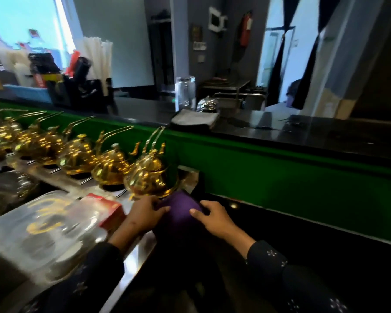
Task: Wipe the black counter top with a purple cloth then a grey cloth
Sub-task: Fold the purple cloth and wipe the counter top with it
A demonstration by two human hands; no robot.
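A folded purple cloth (pixel 181 214) lies at the left end of the low black counter top (pixel 291 240), just in front of the nearest gold teapot. My left hand (pixel 145 214) grips its left edge and my right hand (pixel 215 219) grips its right edge, fingers curled over the fabric. A folded grey cloth (pixel 193 119) rests on the upper black counter (pixel 303 134), beyond the green wall panel.
A row of gold teapots (pixel 81 154) stands on a steel shelf to the left. A red box (pixel 110 210) and clear plastic lids (pixel 43 227) lie beside my left hand. A green panel (pixel 280 177) rises behind the low counter. Black containers (pixel 77 86) crowd the upper counter's left end.
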